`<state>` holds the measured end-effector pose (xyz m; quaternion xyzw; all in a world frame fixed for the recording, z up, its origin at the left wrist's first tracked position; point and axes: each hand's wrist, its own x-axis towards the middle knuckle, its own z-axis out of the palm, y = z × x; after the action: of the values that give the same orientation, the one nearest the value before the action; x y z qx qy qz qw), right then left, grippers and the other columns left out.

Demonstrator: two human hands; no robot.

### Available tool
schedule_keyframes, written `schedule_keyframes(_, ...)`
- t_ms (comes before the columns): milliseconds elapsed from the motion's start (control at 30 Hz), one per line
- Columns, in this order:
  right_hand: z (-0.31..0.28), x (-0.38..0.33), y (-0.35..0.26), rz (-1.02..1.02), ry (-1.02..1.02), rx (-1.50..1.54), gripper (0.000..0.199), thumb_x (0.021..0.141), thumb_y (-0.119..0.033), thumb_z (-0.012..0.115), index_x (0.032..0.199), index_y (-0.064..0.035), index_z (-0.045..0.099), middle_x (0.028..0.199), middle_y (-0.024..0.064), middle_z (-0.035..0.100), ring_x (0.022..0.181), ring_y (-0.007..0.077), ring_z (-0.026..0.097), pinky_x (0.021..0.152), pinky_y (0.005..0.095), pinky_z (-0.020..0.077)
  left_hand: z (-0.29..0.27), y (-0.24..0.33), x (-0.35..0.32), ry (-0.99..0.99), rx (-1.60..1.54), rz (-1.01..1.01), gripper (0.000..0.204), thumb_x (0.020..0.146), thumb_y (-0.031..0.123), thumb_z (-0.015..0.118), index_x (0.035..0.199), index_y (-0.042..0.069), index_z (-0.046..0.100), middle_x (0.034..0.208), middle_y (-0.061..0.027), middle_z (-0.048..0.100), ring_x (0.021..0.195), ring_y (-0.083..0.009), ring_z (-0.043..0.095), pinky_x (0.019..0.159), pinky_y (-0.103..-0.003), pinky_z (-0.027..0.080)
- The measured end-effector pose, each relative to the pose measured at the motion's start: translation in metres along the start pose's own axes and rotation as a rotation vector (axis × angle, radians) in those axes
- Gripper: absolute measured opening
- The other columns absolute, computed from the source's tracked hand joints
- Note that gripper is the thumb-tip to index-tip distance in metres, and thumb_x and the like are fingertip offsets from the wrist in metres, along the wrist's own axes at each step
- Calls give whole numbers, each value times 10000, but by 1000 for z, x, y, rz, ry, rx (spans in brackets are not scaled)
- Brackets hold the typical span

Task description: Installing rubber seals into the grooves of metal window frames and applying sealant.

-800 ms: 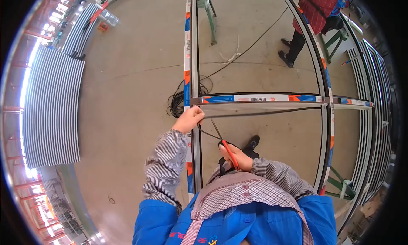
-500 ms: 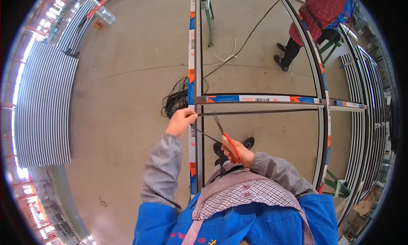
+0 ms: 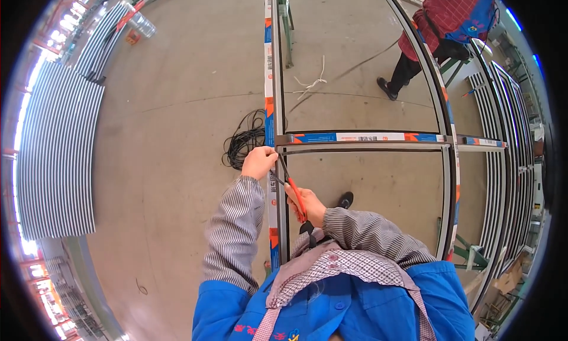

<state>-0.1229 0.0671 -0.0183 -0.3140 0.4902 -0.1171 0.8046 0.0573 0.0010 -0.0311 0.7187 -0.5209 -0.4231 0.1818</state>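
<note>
At the left post of a metal frame [image 3: 367, 138], my left hand [image 3: 259, 162] pinches a thin black rubber strip [image 3: 361, 151]. From the fingers the strip stretches right along the near side of the crossbar. My right hand [image 3: 307, 205] is closed round red-handled scissors [image 3: 297, 198]. Their dark blades point up and left, right beside my left fingertips at the frame corner. Whether the blades have the strip between them I cannot tell. A loose length of strip hangs below my left hand, partly hidden by the post.
Beyond the left post a tangled black coil [image 3: 239, 144] lies on the floor. White scraps [image 3: 312, 83] lie under the frame. Stacked metal profiles [image 3: 56, 157] stand at the left. At the far right a person in a red checked garment [image 3: 435, 30] stands by more frames.
My right hand has brought the scissors left, so their blades now reach my left fingertips. The strip sits closer to the crossbar. My left hand has shifted slightly right.
</note>
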Motion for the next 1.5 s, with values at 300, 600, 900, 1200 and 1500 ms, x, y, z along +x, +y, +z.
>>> schedule_keyframes(300, -26, -7, 13, -136, 101, -57, 394, 857, -411, 550, 774, -28, 595, 502, -31, 431, 422, 76, 395, 395, 248, 295, 10, -7, 7, -144, -237, 77, 212, 787, 197, 548, 744, -3, 603, 580, -45, 564, 495, -111, 518, 470, -268, 418)
schedule_keyframes(600, -96, -97, 5, -307, 411, -865, 448, 806, -506, 503, 837, -67, 589, 791, 155, 628, 774, 350, 597, 684, 436, 465, 127, 115, -73, -293, -1281, -129, 220, 905, 254, 500, 967, 43, 497, 796, -36, 534, 729, -143, 559, 690, -296, 488)
schedule_keyframes(900, -244, -302, 109, -382, 1370, -889, 635, 650, -227, 709, 1176, -4, 434, 1162, 198, 473, 1089, 367, 450, 925, 429, 364, 260, 141, -36, -494, -1531, -567, 201, 913, 278, 483, 853, 87, 501, 615, 32, 384, 498, -69, 365, 445, -218, 342)
schedule_keyframes(1200, -350, -420, 300, -38, 1350, -889, 492, 763, -52, 589, 1221, -15, 413, 1140, 182, 479, 1022, 352, 499, 850, 354, 428, 312, 148, 41, 65, -1343, -562, 319, 827, 368, 613, 686, 148, 430, 547, 62, 303, 430, -63, 258, 401, -219, 244)
schedule_keyframes(1500, -441, -349, 98, -207, 1012, -994, 334, 804, -115, 529, 1130, -72, 469, 904, 148, 591, 822, 326, 574, 678, 417, 457, 322, 117, 62, 356, -1298, -541, 259, 847, 293, 596, 709, 110, 477, 549, 38, 350, 469, -87, 298, 435, -262, 241)
